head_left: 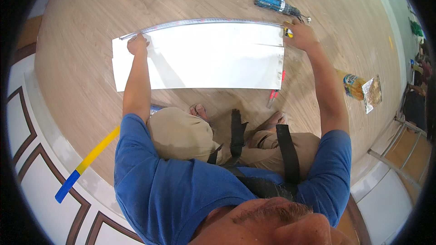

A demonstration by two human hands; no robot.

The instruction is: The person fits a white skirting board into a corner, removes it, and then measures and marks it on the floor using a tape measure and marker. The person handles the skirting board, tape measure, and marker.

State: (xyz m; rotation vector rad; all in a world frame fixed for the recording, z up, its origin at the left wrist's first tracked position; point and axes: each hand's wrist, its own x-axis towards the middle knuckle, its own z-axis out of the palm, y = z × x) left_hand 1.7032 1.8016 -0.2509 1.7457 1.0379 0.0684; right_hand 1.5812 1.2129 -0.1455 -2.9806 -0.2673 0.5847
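My left grip (137, 44) curled at silver strip (204, 21) along white panel (218, 61), hold unclear; right grip (300, 35) closed round yellow-black tool (289, 32).

A silvery strip (204, 21) edges the white panel (213, 66) — far side.

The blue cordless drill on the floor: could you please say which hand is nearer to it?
Right: the right hand appears just below the drill; the left hand is far to its lower left, over the white rectangular panel.
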